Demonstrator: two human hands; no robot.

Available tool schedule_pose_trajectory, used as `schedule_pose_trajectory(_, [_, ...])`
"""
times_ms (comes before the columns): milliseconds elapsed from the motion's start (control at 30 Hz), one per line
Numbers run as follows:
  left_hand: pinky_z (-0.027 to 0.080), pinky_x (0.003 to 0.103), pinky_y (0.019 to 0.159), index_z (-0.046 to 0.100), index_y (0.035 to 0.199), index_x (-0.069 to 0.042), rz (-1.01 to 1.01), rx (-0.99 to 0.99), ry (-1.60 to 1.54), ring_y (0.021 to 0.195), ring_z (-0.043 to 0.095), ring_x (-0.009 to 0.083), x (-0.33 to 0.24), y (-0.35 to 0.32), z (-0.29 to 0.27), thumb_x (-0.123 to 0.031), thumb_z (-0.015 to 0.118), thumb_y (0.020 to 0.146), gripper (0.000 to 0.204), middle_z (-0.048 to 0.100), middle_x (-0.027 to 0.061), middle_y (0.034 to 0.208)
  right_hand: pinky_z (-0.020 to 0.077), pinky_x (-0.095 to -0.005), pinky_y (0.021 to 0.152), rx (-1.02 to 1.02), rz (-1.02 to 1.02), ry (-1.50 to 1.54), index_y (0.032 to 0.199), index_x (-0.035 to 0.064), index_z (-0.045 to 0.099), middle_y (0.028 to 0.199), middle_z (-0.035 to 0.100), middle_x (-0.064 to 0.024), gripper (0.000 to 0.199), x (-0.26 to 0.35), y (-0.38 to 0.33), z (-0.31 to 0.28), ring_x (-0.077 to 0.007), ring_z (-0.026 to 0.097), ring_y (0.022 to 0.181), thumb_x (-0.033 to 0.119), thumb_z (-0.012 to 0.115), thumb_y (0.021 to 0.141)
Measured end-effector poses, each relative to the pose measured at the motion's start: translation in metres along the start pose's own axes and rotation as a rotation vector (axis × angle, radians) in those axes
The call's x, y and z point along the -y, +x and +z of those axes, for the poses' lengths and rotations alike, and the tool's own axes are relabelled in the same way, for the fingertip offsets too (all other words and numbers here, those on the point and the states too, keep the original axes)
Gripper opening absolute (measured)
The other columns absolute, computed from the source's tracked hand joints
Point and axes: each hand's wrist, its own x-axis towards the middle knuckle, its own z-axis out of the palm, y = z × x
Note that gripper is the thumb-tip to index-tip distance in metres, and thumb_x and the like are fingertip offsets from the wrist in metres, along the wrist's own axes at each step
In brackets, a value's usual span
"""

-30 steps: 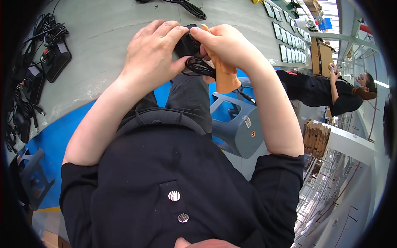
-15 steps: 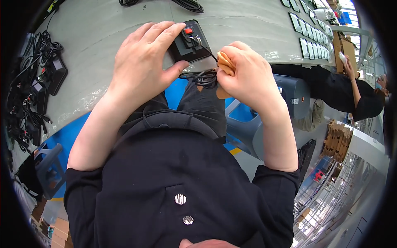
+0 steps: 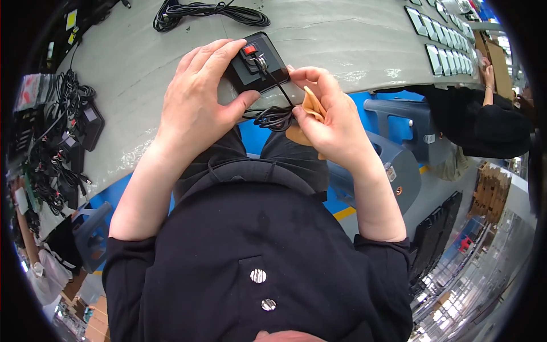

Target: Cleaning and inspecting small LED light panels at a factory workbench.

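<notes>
A flat black box [image 3: 274, 52] with a red rocker switch [image 3: 249, 50] rests near the table's front edge. My left hand [image 3: 199, 94] grips its left side, fingers along the far edge and thumb at the near corner. A thin black cable [image 3: 280, 88] runs from metal terminals on the box toward my right hand. In my right hand [image 3: 333, 119] a tan cloth [image 3: 312, 107] is held between thumb and palm. Its index finger reaches to the box's right edge, and the thumb lies against the cable. A coiled bundle of cable [image 3: 272, 118] hangs just below the table edge.
Another coiled black cable [image 3: 212, 12] lies farther back on the grey table [image 3: 142, 68]. Black devices with tangled cables [image 3: 94, 122] crowd the left. Rows of pale panels [image 3: 441, 34] lie at far right. Stools [image 3: 382, 165] and another person [image 3: 484, 119] are on the right.
My right hand has loosened from a curled fist, its index finger stretched to the box's edge, cloth still held. My left hand keeps its grip. The whole view has shifted slightly.
</notes>
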Motion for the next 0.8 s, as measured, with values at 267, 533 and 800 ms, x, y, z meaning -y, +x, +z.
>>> schedule_pose_trajectory(267, [0.043,0.04,0.099,0.054,0.126,-0.008,0.068,0.007,0.009,0.118,0.052,0.0325,-0.003,0.012,0.002,-0.017,0.078,0.067,0.065,0.06,0.0113,0.121,0.0449,-0.0263,0.088,0.01,0.025,0.109,0.127,0.0023,0.046,0.122,0.058,-0.0114,0.046,-0.007,-0.003,-0.007,-0.012,0.058,0.1,-0.008,0.055,0.083])
schedule_pose_trajectory(533, [0.044,0.041,0.097,0.058,0.118,-0.006,0.052,0.063,-0.049,0.109,0.056,0.0337,0.0,0.023,-0.013,-0.014,0.08,0.061,0.062,0.062,0.0131,0.114,0.0506,-0.0363,0.075,-0.129,-0.138,-0.138,0.106,0.0022,0.06,0.091,0.063,-0.0144,0.035,-0.008,-0.019,-0.01,-0.0319,0.063,0.084,0.002,0.068,0.072])
schedule_pose_trajectory(800, [0.039,0.045,0.102,0.058,0.119,-0.007,0.058,-0.034,0.086,0.124,0.045,0.0347,0.007,-0.004,-0.016,-0.027,0.079,0.064,0.062,0.058,0.0098,0.119,0.0487,-0.0391,0.061,0.086,0.052,-0.4,0.092,0.0055,0.065,0.075,0.064,-0.0134,0.022,-0.002,-0.022,0.038,-0.0353,0.063,0.072,0.02,0.072,0.076])
